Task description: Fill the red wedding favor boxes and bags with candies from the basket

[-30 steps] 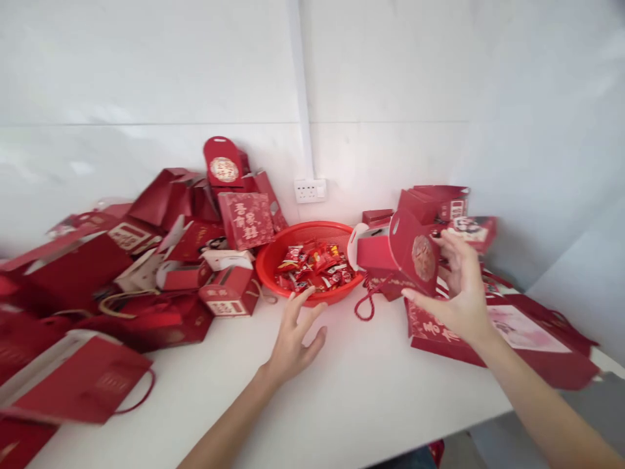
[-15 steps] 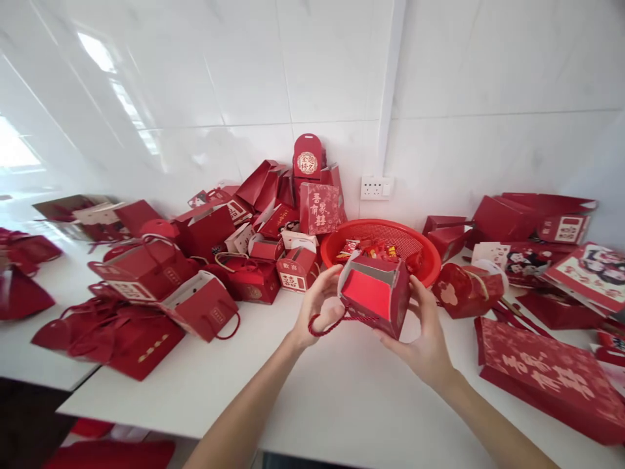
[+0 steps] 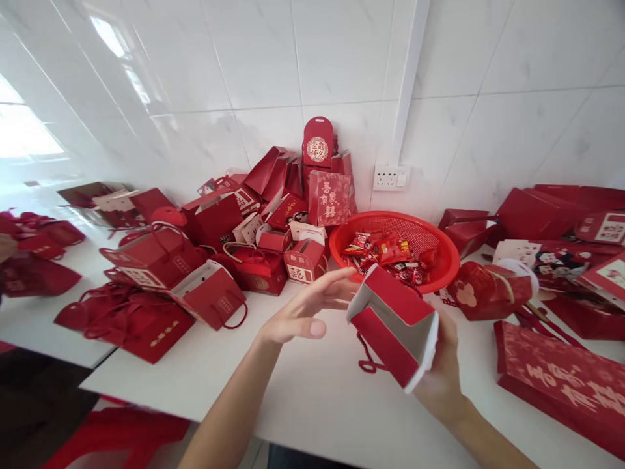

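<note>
A small red gift box (image 3: 390,345) with an opened end and a pale inside is tilted in the air above the table. My right hand (image 3: 442,365) grips it from the right, its fingers partly hidden behind the box. A dark red cord handle (image 3: 368,365) dangles at its left side. My left hand (image 3: 310,309) is just left of the box, fingers stretched out and apart, holding nothing. Behind both hands stands a red plastic basket (image 3: 452,264) with wrapped candies (image 3: 385,251) in it.
Red gift boxes (image 3: 166,260) and bags are heaped on the white table (image 3: 303,404) to the left. A large flat red box (image 3: 561,384) lies at the right. A wall socket (image 3: 390,177) is behind the basket. At the far left, part of another person's hand (image 3: 6,247) shows.
My left hand has let go of the gift box and moved left. My right hand has turned the box so its open end faces me. The view has shifted slightly.
</note>
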Demonstrator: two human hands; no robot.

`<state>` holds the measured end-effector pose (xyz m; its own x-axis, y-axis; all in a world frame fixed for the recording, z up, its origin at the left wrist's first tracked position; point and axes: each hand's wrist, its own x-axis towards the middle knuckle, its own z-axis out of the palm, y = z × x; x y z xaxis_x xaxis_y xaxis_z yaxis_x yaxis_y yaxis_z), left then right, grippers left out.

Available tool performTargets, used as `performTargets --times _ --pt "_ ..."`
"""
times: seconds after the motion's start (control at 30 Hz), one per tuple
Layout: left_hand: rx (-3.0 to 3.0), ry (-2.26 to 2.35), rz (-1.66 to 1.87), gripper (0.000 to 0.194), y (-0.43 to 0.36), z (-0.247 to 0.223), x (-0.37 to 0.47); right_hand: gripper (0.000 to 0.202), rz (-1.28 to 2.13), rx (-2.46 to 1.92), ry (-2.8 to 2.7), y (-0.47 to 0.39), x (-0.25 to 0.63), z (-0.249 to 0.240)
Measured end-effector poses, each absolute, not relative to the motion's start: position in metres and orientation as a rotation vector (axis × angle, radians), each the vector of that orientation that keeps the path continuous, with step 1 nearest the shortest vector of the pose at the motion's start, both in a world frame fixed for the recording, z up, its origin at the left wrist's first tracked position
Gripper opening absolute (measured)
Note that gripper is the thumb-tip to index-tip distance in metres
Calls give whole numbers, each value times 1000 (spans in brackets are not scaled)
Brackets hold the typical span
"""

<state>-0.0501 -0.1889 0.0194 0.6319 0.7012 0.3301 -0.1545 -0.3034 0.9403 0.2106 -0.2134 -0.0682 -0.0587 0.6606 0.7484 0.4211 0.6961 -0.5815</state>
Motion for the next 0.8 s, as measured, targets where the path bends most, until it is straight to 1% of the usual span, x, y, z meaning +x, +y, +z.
performTargets --times 0.07,0.2,0.27,0.37,0.47,0.6,0.7,0.8 --pt "1669 582 1013 95 -202 22 -34 103 132 -881 -1631 -214 208 -66" --pt "1611 796 1142 80 -220 21 -4 108 14 -859 -1684 -214 205 -62" --pt "1555 813 1170 77 -221 18 0 111 10 -845 -1729 -214 205 -61" --pt "1422 793 1213 75 -216 15 -5 110 18 -812 -1798 -216 205 -62" --pt "1447 881 1228 77 -213 15 -12 101 57 -765 -1887 -218 204 -68" --pt "1670 1002 1057 73 -210 17 -14 84 217 -770 -1992 -218 203 -76" --pt "1670 991 953 74 -202 13 -15 74 385 -799 -1947 -213 205 -75" --pt "1601 953 940 71 -193 4 -17 56 476 -789 -1832 -206 212 -68"
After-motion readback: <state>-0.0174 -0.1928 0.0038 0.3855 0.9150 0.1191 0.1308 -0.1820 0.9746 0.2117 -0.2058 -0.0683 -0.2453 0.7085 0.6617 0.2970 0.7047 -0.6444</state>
